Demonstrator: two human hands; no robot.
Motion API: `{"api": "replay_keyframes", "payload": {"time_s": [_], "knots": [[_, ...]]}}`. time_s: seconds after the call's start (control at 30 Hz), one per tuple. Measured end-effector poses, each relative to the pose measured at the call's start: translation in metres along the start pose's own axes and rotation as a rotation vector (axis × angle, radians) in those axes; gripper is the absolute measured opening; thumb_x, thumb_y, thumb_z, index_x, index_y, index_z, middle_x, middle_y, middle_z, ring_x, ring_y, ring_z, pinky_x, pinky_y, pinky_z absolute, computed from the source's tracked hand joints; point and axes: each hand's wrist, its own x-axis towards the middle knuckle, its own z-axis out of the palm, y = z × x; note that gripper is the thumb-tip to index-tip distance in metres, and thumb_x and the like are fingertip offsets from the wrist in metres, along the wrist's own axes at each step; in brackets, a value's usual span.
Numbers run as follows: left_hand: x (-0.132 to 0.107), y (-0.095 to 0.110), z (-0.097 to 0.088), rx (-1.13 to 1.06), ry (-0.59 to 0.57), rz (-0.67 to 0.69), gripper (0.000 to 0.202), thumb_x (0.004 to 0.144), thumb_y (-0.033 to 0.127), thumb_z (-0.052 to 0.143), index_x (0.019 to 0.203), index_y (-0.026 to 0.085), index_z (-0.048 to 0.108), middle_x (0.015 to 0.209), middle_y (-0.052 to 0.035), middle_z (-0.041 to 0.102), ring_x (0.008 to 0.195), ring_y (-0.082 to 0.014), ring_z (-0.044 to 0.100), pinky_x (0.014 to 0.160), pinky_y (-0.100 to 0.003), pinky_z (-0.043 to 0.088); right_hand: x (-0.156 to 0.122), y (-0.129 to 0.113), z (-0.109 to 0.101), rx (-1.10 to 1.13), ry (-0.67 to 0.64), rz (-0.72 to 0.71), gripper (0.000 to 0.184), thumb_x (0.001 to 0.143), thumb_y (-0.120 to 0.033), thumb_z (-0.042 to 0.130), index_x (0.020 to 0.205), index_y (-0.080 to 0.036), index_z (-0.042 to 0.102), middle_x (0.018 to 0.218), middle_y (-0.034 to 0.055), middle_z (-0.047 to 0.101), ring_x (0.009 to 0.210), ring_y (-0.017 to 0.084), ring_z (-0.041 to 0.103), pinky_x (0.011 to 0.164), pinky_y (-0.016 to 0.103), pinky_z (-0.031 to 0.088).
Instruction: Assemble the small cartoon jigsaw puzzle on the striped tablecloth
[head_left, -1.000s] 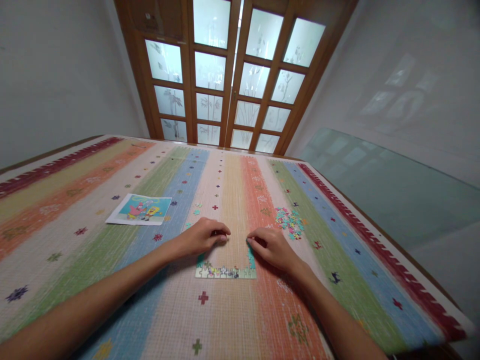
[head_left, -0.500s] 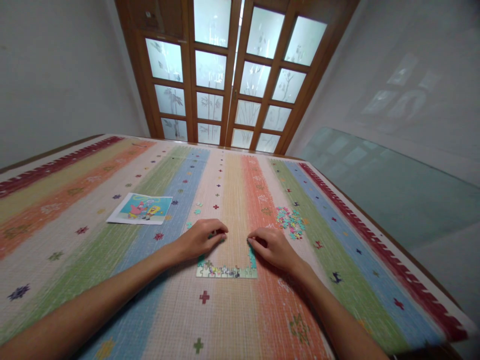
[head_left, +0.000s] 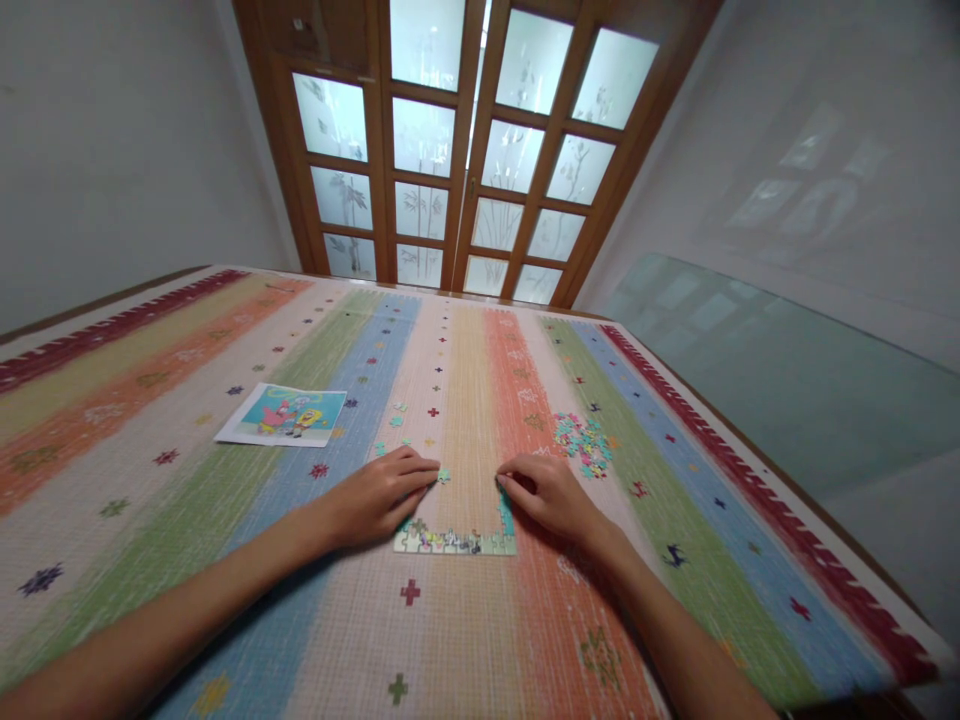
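A partly joined jigsaw puzzle (head_left: pixel 450 544) lies on the cloth in front of me, a bottom row with short sides rising from it. My left hand (head_left: pixel 384 494) is over its left side, fingers closed together, with a light green puzzle piece (head_left: pixel 443 476) at the fingertips. My right hand (head_left: pixel 547 492) rests at the top of the teal right side (head_left: pixel 506 518), thumb and forefinger pinched. Whatever is between those right fingertips is too small to make out.
Beyond my left hand lie several loose teal pieces (head_left: pixel 396 421). A pile of mixed pieces (head_left: pixel 583 445) is to the right of my right hand. A cartoon reference picture (head_left: pixel 289 415) lies at the left on the striped tablecloth (head_left: pixel 465 640). Wooden glass-paned doors (head_left: pixel 450 180) stand behind the table.
My left hand has shifted slightly left and lower, its fingers straighter, and the light green piece now shows at its fingertips. The right hand stays pinched in nearly the same place.
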Motion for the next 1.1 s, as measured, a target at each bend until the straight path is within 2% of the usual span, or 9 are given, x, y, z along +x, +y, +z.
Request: {"api": "replay_keyframes", "payload": {"time_s": [0.2,0.4,0.7,0.93,1.1], "knots": [[0.000,0.005,0.001,0.090,-0.020,0.049,0.029,0.106,0.016,0.044,0.125,0.017,0.065,0.122,-0.0097,0.074,0.105,-0.0236,0.065,0.093,-0.040,0.057,0.000,-0.001,-0.002,-0.005,-0.005,0.010,0.020,0.096,-0.025,0.056,0.088,-0.022,0.074,0.084,0.0083,0.078,0.075,0.021,0.071,0.073,0.034,0.051],[-0.003,0.014,0.007,0.326,-0.065,0.135,0.037,0.100,0.009,0.040,0.130,0.008,0.061,0.123,-0.0189,0.072,0.108,-0.0274,0.066,0.094,-0.044,0.057,-0.002,0.001,-0.003,0.001,0.002,0.029,0.018,0.096,-0.024,0.057,0.091,-0.022,0.074,0.087,0.0081,0.079,0.079,0.021,0.072,0.075,0.033,0.051],[-0.006,0.034,0.023,0.516,-0.150,0.029,0.038,0.100,0.012,0.043,0.134,0.004,0.058,0.129,-0.0238,0.067,0.115,-0.0328,0.064,0.097,-0.047,0.054,-0.001,0.002,-0.004,-0.023,0.004,0.016,0.017,0.095,-0.023,0.057,0.091,-0.021,0.074,0.084,0.0076,0.078,0.077,0.021,0.072,0.072,0.033,0.051],[0.003,0.046,0.021,0.486,-0.197,-0.043,0.034,0.109,0.023,0.039,0.126,0.008,0.064,0.128,-0.0196,0.068,0.120,-0.0318,0.061,0.103,-0.049,0.050,-0.001,0.002,-0.002,-0.008,-0.002,0.026,0.020,0.096,-0.024,0.056,0.090,-0.019,0.075,0.085,0.0078,0.078,0.077,0.022,0.072,0.073,0.034,0.051],[0.002,0.050,0.024,0.480,-0.181,-0.068,0.034,0.109,0.028,0.042,0.127,0.010,0.066,0.129,-0.0176,0.068,0.125,-0.0309,0.059,0.108,-0.049,0.046,0.000,0.002,-0.004,-0.012,-0.018,0.029,0.021,0.096,-0.025,0.055,0.091,-0.019,0.075,0.085,0.0082,0.078,0.077,0.022,0.071,0.073,0.034,0.051]]}}
